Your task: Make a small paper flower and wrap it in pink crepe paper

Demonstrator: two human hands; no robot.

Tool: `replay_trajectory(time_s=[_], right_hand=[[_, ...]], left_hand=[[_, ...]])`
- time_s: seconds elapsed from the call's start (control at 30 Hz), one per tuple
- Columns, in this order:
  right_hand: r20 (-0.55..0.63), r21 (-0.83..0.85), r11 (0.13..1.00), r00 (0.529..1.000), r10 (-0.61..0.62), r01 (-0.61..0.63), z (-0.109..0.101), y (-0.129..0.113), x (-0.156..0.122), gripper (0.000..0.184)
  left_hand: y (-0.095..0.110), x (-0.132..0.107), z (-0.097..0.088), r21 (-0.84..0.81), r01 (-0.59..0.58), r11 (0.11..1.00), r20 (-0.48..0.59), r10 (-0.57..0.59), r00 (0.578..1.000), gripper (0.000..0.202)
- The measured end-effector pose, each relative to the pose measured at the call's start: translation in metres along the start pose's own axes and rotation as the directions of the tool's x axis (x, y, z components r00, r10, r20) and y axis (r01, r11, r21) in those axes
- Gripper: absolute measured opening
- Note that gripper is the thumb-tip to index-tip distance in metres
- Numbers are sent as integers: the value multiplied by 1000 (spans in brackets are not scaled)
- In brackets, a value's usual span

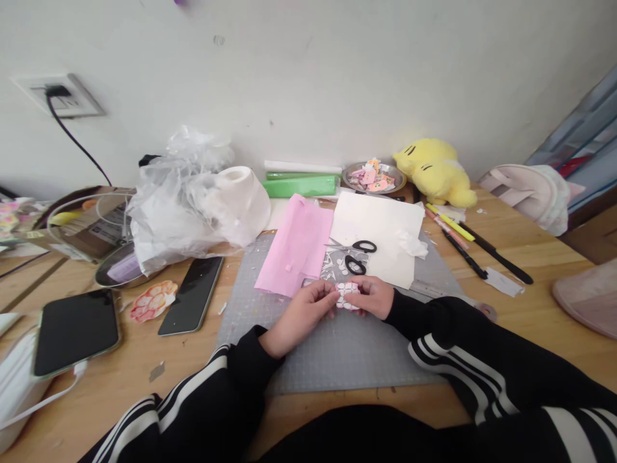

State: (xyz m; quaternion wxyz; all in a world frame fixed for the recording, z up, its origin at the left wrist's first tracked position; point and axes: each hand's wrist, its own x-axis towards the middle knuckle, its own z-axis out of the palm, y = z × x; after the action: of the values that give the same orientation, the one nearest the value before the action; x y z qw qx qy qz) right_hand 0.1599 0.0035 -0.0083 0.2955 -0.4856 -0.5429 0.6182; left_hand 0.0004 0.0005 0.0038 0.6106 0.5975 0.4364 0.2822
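My left hand [301,316] and my right hand [372,296] meet over a grey cutting mat [337,360], both pinching a small pink-and-white paper cutout [348,296] between their fingertips. Both arms wear black sleeves with white stripes. Just beyond the hands lie black-handled scissors [359,254], partly on a white sheet [380,231]. A pink sheet [296,247] lies to the left of the scissors.
Two phones [191,294] [74,329] lie on the wooden desk at left, beside a pink cutout [153,301]. A crumpled plastic bag [178,199], paper roll [243,193], green sheets [299,185], metal dish of stickers [373,177], yellow plush [436,170] and pens [475,247] stand behind.
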Motion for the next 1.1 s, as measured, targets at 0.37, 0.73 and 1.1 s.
replay_trajectory(time_s=[0.37,0.73,1.1], right_hand=[[-7,14,1000,1000,3,-3,0,2,1,29],[-12,-12,999,999,34,-34,0,1,0,27],[18,-15,1000,1000,7,-7,0,2,-1,24]], left_hand=[[-2,0,0,-73,28,997,-25,-30,999,23],[-5,1,-1,-126,5,992,15,-3,1000,19],[-3,1,0,-149,14,989,17,-12,1000,17]])
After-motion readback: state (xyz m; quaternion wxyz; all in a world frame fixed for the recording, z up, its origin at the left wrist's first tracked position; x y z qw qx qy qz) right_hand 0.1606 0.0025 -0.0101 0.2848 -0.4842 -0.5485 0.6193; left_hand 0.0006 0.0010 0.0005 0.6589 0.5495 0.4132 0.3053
